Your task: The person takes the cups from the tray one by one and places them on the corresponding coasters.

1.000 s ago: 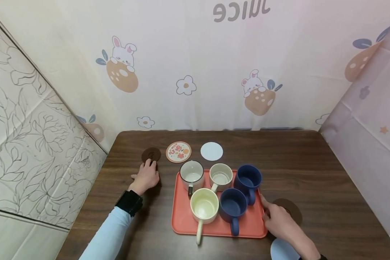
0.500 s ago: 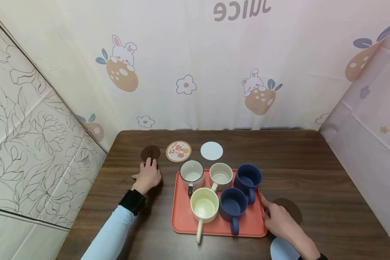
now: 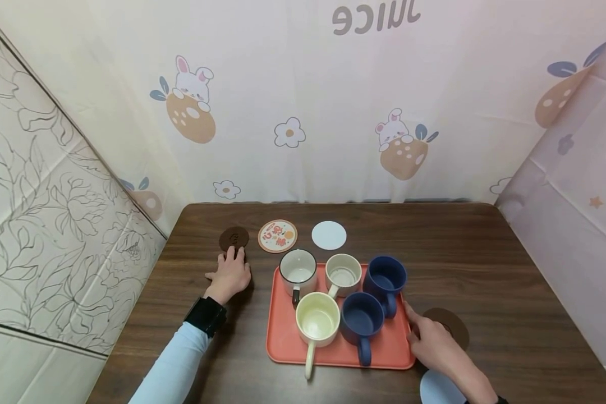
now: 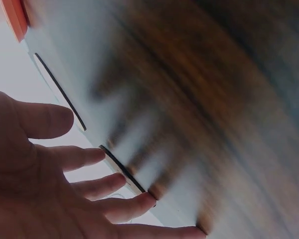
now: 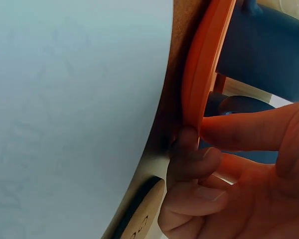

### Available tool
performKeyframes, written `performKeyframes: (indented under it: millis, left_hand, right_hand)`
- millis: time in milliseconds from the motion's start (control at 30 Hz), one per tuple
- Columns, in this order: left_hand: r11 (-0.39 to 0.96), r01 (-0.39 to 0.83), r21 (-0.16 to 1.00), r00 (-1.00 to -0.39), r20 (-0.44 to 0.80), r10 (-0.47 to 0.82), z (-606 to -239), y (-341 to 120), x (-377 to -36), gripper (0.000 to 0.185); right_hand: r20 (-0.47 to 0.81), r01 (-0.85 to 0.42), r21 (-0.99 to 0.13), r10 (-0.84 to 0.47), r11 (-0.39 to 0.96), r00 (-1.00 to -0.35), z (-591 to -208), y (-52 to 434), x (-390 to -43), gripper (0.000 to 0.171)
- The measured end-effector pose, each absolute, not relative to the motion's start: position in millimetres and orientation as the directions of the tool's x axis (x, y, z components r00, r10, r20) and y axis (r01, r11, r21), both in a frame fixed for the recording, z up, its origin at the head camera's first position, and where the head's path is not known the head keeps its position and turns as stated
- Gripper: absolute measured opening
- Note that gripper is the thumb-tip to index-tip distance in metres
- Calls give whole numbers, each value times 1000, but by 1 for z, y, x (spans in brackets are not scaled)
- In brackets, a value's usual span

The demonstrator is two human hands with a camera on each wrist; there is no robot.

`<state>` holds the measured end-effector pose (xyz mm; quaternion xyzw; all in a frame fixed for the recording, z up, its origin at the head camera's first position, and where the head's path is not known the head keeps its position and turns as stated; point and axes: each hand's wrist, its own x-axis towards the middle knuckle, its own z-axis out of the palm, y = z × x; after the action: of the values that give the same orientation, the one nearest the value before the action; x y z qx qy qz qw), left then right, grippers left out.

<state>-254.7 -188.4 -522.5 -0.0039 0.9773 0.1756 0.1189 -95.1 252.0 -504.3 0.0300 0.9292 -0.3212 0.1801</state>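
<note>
My left hand [image 3: 228, 276] is at the table's left, fingers spread and fairly straight, fingertips on the near edge of a dark brown round coaster [image 3: 234, 236]. In the left wrist view this hand [image 4: 45, 194] reaches low over the wood with nothing in its palm. On the right, my right hand [image 3: 434, 342] grips the right rim of a coral-red tray [image 3: 283, 342]. The right wrist view has the thumb on the inner side of the tray wall [image 5: 202, 64], other fingers curled outside. Several mugs stand on the tray: two navy [image 3: 362, 317], one pale yellow [image 3: 317, 318], two whitish [image 3: 343, 274].
An orange-patterned coaster [image 3: 277, 235] and a white coaster [image 3: 329, 235] lie along the back of the table. Right of the tray are a brown coaster [image 3: 457, 325] and a pale coaster [image 3: 440, 388], partly behind the right arm. A printed curtain [image 3: 333, 163] hangs behind.
My left hand has shifted slightly to the right, and its fingertips remain at the brown coaster's near edge. The right hand, tray and mugs stay where they were.
</note>
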Motion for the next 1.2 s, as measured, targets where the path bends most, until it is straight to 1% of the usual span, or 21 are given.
performKeyframes:
  millis: [233, 300, 400, 467, 600, 700, 833, 967, 1200]
  left_hand:
    - [912, -46, 409, -978, -203, 41, -526, -191, -249, 59]
    - [901, -55, 430, -980, -198, 35, -526, -192, -243, 59]
    - [898, -52, 438, -981, -189, 36, -525, -189, -230, 57]
    - [900, -39, 434, -983, -180, 44, -525, -186, -217, 54]
    - [906, -1, 423, -984, -164, 76, -523, -174, -186, 39]
    - [902, 29, 431, -983, -150, 103, -521, -165, -162, 29]
    - [902, 62, 428, -980, -142, 136, -518, -153, -138, 25]
    - [906, 49, 420, -978, -163, 129, -519, -144, -127, 25]
    - [904, 29, 426, -975, -187, 119, -524, -139, -122, 26]
  right_hand:
    - [-328, 179, -592, -32, 785, -944, -502, 260, -91, 62]
    - [-308, 178, -570, -8, 802, -951, -500, 264, -91, 60]
    - [-291, 184, -506, 35, 843, -956, -496, 272, -93, 60]
    - [-314, 216, -459, 70, 862, -947, -494, 276, -93, 62]
    - [-395, 272, -391, 107, 879, -913, -493, 284, -90, 66]
    - [-437, 298, -365, 120, 882, -891, -496, 288, -86, 69]
    - [-470, 339, -334, 157, 880, -868, -500, 292, -83, 74]
    - [-473, 347, -319, 169, 882, -865, -504, 294, -84, 75]
    - [-467, 327, -331, 147, 885, -872, -509, 295, -92, 71]
